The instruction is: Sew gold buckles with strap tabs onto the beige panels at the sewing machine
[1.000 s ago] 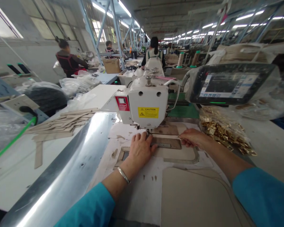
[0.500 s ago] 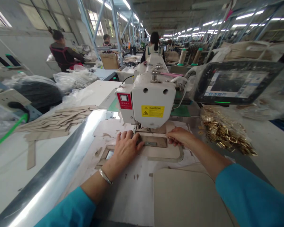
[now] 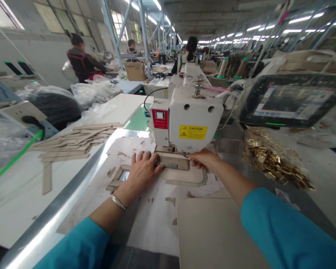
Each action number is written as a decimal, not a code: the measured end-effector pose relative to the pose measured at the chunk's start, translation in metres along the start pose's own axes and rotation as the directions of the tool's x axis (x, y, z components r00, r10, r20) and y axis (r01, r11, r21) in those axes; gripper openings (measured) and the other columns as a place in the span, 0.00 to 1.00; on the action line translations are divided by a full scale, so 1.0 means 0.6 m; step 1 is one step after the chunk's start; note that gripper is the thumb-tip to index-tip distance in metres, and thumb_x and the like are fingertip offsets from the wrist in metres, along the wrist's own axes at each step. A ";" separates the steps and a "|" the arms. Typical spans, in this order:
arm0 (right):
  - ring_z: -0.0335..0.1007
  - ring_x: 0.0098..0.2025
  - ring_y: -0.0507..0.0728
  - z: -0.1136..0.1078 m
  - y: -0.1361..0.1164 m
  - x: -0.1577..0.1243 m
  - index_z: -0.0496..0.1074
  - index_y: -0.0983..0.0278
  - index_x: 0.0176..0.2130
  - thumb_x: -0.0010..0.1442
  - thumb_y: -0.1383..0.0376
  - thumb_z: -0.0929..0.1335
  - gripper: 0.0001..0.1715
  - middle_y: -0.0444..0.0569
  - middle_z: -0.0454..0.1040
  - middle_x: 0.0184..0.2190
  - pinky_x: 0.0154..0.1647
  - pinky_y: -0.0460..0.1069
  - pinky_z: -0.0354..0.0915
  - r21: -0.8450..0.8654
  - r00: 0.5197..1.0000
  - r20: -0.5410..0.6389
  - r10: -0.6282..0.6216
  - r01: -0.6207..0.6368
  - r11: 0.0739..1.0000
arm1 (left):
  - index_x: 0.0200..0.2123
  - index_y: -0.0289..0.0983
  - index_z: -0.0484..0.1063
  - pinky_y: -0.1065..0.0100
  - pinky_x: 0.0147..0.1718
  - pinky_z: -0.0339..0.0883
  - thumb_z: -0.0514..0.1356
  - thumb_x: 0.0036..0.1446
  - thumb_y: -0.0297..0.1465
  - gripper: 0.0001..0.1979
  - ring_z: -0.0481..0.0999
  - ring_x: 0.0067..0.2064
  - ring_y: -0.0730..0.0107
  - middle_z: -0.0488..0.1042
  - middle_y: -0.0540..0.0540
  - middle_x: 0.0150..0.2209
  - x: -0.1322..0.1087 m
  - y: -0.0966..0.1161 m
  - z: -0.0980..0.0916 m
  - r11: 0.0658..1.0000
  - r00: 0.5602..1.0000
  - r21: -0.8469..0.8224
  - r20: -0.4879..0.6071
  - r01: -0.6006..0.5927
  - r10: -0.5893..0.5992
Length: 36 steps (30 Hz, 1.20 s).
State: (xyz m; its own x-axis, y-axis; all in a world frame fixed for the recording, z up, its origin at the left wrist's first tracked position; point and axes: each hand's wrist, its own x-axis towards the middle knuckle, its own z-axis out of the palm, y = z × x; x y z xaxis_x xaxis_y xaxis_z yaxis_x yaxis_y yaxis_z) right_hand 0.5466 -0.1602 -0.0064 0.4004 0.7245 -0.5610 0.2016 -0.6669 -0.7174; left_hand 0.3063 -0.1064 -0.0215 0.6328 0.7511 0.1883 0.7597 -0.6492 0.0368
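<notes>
L grip [image 3: 142, 170] flat, pressing; R grip [image 3: 204, 158] pinches tan panel [image 3: 173, 163] btwn them: prob. thin, stiff, light, so hold edges.

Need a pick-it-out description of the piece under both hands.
Find the white sewing machine with the yellow CAUTION label. Directly under its head lies a brown rectangular strip, left hand flat on its left end, right hand at its right end. Unlike the loose tan strips piled far left, it sits on a pale rounded panel and carries a small metal piece.
</notes>
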 end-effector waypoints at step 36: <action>0.62 0.13 0.46 -0.161 0.114 -0.012 0.64 0.65 0.30 0.60 0.70 0.67 0.08 0.41 0.70 0.16 0.14 0.41 0.54 0.099 0.994 -0.104 0.039 -0.029 0.995 | 0.41 0.35 0.72 0.56 0.51 0.65 0.57 0.63 0.33 0.09 0.68 0.50 0.55 0.72 0.40 0.45 -0.031 0.200 -0.037 0.898 0.921 -0.268 0.078 -0.349 0.381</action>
State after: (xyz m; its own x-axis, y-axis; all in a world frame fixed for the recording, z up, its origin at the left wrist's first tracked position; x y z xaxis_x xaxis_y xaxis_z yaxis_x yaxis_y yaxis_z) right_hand 0.6440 -0.2281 -0.0115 0.4987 0.6758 -0.5427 0.1009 -0.6672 -0.7380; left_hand 0.3823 -0.2009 0.0012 0.8843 0.4536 0.1107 0.4211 -0.8773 0.2303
